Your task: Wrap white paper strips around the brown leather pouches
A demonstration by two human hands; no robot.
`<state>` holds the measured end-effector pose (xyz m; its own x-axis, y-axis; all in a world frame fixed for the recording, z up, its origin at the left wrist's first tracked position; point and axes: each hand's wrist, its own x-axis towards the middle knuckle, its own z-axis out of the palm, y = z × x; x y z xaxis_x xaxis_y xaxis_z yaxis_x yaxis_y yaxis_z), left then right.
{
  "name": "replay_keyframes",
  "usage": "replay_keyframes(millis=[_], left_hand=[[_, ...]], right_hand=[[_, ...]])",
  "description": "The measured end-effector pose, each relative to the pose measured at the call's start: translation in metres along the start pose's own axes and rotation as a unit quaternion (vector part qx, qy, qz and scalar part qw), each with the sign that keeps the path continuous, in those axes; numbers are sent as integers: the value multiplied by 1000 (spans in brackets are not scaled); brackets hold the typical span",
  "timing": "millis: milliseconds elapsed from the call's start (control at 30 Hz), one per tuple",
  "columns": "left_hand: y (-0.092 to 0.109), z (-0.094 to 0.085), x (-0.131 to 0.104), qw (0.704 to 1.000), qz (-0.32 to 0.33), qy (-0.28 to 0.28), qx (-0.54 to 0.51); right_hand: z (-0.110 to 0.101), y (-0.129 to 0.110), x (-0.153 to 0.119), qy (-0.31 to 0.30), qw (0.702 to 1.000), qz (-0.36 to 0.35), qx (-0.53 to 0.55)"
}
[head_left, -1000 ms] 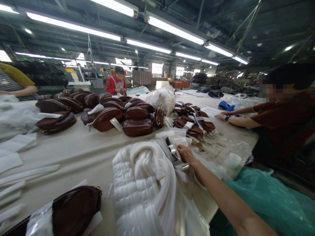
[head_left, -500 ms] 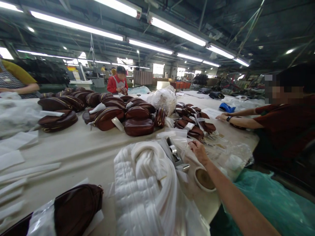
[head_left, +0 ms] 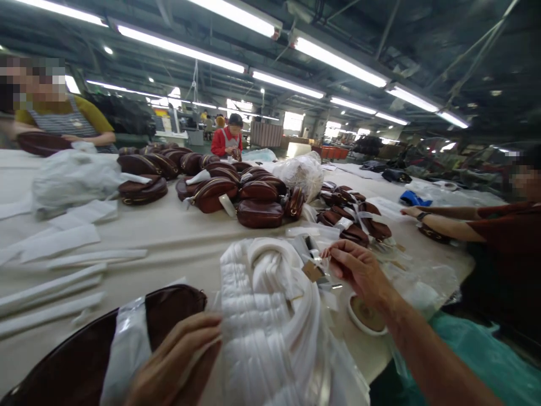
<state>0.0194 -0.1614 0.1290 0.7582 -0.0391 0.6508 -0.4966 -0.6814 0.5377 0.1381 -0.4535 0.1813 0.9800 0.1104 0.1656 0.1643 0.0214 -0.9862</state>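
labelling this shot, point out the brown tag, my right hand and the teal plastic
Brown tag (head_left: 313, 271), head view: middle of its face.
Right hand (head_left: 360, 273), head view: back of the hand.
Teal plastic (head_left: 475, 347), head view: its crumpled surface.

The pale table (head_left: 190, 232) bears brown bags (head_left: 259, 213) and white sheeting (head_left: 253, 321).

Nearest brown tag (head_left: 312, 271): one
Nearest banded bag (head_left: 84, 349): one
Heaped bags (head_left: 215, 195): over ten, overlapping
Tape dispenser (head_left: 303, 246): one
Blue object (head_left: 416, 198): one
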Motion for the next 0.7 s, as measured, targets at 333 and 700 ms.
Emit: replay_keyframes(millis=[333, 700], left_hand=[[18, 29, 40, 916, -245, -131, -288], [-6, 1, 4, 812, -403, -126, -403]], right_hand=[[100, 5, -26, -240, 968, 46, -64], [131, 8, -33, -334, 903, 244, 111]])
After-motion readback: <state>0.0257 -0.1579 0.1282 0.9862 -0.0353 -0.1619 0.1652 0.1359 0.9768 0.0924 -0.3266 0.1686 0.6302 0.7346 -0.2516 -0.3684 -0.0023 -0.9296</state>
